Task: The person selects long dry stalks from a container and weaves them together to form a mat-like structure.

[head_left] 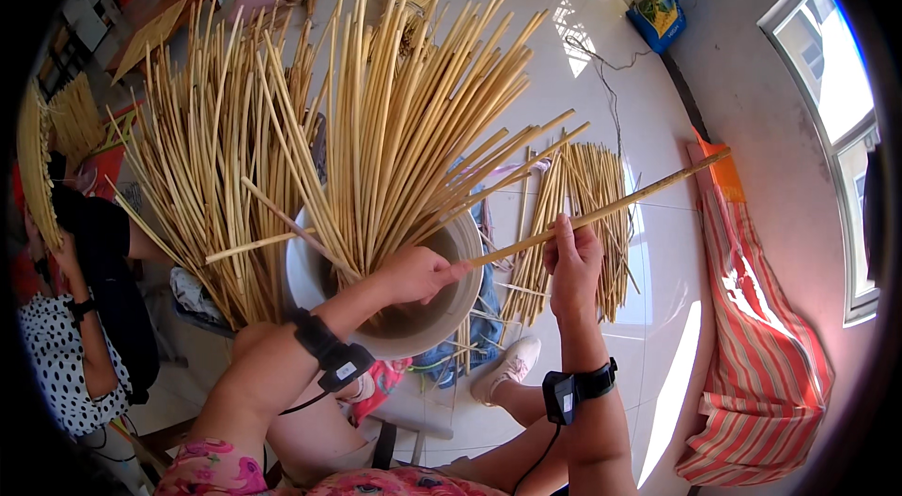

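Observation:
One long, pale tan plant stalk slants up to the right between my hands. My left hand pinches its lower end, over the rim of a white bucket. Further along, the fingers of my right hand are closed around the same stalk, thumb up. A large bunch of similar stalks stands in the bucket and fans out above it. What lies at the bottom of the bucket is mostly hidden by the stalks and my left arm.
Another bunch of stalks stands to the left. More stalks lie in a bundle on the tiled floor at right. A striped red cloth lies along the wall. At far left, a person in polka dots raises a hand to a row of stalks.

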Tool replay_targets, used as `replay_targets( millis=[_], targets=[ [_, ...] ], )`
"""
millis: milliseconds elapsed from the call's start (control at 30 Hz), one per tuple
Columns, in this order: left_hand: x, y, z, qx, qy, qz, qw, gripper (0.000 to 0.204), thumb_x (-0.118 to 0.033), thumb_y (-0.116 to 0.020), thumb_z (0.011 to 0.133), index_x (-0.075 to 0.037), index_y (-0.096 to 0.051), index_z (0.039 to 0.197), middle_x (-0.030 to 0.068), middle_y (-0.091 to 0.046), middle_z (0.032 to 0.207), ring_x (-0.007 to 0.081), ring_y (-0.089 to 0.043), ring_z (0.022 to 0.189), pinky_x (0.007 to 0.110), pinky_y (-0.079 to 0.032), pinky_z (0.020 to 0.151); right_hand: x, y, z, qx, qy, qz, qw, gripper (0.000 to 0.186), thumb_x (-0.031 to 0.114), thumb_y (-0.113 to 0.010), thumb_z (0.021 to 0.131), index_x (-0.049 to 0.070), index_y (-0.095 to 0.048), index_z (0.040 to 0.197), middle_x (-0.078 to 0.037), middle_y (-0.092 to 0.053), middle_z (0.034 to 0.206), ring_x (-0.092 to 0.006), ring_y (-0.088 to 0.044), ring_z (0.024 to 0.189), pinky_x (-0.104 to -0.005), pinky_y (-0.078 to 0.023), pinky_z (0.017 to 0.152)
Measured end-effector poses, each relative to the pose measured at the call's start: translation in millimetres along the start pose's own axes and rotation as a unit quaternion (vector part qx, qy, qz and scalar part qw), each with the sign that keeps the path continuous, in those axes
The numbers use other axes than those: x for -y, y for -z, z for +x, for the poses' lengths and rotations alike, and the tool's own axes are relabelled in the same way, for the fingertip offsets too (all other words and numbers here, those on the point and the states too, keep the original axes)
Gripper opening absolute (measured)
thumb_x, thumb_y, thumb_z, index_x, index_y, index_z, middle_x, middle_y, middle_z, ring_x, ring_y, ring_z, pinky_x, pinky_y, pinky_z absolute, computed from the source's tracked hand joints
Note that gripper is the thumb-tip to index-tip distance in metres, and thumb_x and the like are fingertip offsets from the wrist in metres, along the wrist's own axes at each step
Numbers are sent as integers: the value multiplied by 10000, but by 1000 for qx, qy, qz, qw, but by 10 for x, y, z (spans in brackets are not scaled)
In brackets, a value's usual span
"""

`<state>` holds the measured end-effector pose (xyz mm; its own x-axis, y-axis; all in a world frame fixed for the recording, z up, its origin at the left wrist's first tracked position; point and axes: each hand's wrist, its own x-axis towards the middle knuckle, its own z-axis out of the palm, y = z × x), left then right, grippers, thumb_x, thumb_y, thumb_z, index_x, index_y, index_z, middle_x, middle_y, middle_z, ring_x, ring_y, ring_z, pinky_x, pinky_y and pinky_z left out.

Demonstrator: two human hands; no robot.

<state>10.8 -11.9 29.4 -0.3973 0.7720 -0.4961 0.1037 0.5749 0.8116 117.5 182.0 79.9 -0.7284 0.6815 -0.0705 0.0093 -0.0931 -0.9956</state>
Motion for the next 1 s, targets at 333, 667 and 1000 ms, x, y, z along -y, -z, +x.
replay_targets(
  millis=[333,667,1000],
  targets=[
    [-116,174,-169,207,-137,-239,939,350,-123,-456,958,10,-498,1279,6,-565,911,60,-454,744,180,-392,660,91,173,82,-50,-40,30,998,245,256,-543,947,49,-551,815,43,-438,567,-26,-342,440,-184,-233,399],
    [83,-23,23,76,-60,-236,967,254,-229,-477,973,-10,-604,996,-33,-475,649,47,-370,523,188,-307,476,41,63,38,-1,-4,4,1000,198,214,-595,920,46,-538,830,30,-462,600,-31,-373,456,-181,-252,406],
    [-125,166,-195,202,-143,-267,931,299,-150,-452,964,1,-525,1213,-38,-494,756,29,-410,600,153,-328,523,273,271,121,12,-98,108,989,206,221,-539,948,34,-576,871,15,-474,614,-37,-390,471,-173,-252,406]
  ],
)
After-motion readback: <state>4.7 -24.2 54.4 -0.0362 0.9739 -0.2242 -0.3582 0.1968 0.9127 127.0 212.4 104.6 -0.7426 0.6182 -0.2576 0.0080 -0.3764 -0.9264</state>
